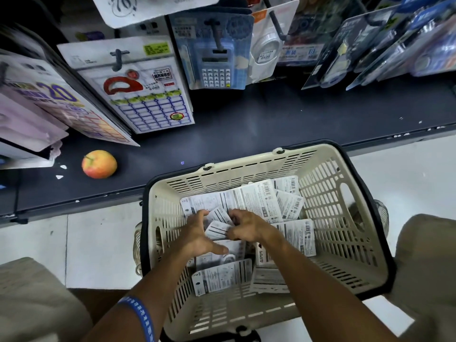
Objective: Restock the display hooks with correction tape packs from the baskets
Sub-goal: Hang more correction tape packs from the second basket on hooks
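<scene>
Both hands reach into the cream slotted plastic basket point(328, 201): left hand point(199, 233) and right hand point(244, 225) fingers curl around white carded correction tape packs point(219, 229), apparently gathering stock for hanging.

I count one cream basket point(328, 193) of jumbled packs point(222, 275), too many to number; two hands point(197, 233); one apple point(99, 164).

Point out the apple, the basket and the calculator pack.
apple point(99, 167), head view, middle of the fruit's skin.
basket point(249, 166), head view, far rim.
calculator pack point(217, 67), head view, the calculator's keypad.
</scene>
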The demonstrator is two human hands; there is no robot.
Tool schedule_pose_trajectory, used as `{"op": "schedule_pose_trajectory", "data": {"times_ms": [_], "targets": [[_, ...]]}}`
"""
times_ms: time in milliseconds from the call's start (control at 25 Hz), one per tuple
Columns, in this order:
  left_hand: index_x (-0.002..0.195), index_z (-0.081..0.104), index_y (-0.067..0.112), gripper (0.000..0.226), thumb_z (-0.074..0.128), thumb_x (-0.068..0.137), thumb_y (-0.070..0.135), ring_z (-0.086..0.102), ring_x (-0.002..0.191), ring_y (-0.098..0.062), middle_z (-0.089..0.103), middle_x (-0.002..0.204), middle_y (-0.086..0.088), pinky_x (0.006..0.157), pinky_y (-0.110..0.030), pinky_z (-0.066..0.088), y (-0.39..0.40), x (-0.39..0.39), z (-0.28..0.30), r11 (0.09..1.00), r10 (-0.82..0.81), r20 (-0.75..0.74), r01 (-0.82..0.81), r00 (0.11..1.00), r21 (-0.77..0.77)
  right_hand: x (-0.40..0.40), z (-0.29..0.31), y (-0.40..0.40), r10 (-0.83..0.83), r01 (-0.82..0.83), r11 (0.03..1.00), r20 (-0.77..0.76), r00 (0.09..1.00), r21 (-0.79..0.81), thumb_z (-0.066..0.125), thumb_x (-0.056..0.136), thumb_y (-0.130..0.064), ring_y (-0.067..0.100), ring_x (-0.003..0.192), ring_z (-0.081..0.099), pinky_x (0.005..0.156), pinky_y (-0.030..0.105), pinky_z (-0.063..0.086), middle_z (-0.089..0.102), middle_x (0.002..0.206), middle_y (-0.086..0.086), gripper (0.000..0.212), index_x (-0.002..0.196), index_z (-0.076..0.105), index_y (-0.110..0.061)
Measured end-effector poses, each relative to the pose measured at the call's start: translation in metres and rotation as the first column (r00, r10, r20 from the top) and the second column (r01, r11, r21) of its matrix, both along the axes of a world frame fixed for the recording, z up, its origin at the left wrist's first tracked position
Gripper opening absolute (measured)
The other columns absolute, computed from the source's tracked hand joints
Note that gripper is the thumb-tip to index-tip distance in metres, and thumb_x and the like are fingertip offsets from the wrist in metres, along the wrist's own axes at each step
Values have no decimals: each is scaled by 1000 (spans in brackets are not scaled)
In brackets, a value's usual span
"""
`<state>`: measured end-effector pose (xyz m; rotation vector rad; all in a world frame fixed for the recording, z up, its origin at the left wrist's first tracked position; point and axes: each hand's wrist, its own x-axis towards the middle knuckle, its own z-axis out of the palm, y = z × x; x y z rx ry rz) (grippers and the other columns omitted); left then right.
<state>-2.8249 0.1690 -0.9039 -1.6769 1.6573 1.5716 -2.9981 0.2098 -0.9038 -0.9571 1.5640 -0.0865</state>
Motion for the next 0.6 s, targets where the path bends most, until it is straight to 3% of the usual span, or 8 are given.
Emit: {"op": "schedule_pose_trajectory", "data": {"times_ms": [120, 200, 280, 400, 520, 600], "targets": [[146, 29, 30, 111, 98, 59, 30, 54, 118, -22, 48, 148, -3, 89, -33, 49, -3, 10, 1, 989, -136, 11, 135, 991, 64, -3, -2, 2, 106, -108, 992, 26, 994, 59, 70, 80, -6, 26, 105, 62, 88, 42, 57, 63, 115, 4, 42, 115, 56, -25], [153, 27, 32, 115, 96, 61, 33, 53, 129, -28, 43, 156, -5, 100, -38, 48, 1, 14, 2, 943, -331, 140, 324, 933, 73, -6, -6, 5, 134, -139, 987, 57, 989, 85, 71, 77, 1, 25, 108, 62, 94, 44, 56, 65, 117, 4, 43, 110, 61, -24], [157, 29, 28, 114, 92, 63, 40, 38, 144, -31, 35, 161, -6, 111, -40, 38, 8, 14, 5, 878, -466, 264, 478, 844, 21, -9, -8, 8, 177, -180, 982, 54, 983, 63, 71, 75, 6, 25, 109, 64, 96, 44, 56, 67, 119, 4, 45, 111, 66, -21], [159, 26, 25, 112, 92, 69, 26, 37, 146, -26, 29, 165, -2, 112, -33, 37, 13, 13, 4, 929, -366, 59, 360, 929, 86, -16, -10, 14, 139, -144, 989, 116, 984, 38, 71, 74, 13, 27, 105, 67, 91, 39, 58, 69, 111, 2, 39, 91, 70, -22], [154, 37, 21, 102, 92, 68, 13, 57, 129, -24, 50, 152, 1, 104, -32, 49, 13, 13, 10, 958, -258, -62, 263, 964, 111, -33, -5, 21, -83, 75, 996, 200, 976, 47, 70, 76, 16, 28, 101, 69, 91, 44, 56, 72, 110, 11, 39, 88, 71, -21], [142, 51, 20, 88, 93, 64, 13, 66, 114, -18, 67, 131, 4, 99, -36, 54, 8, 9, 14, 977, -199, -80, 204, 977, 59, -47, -1, 23, -258, 257, 966, 272, 927, 41, 72, 77, 12, 23, 92, 68, 86, 40, 55, 75, 100, 6, 34, 92, 73, -19]]}}
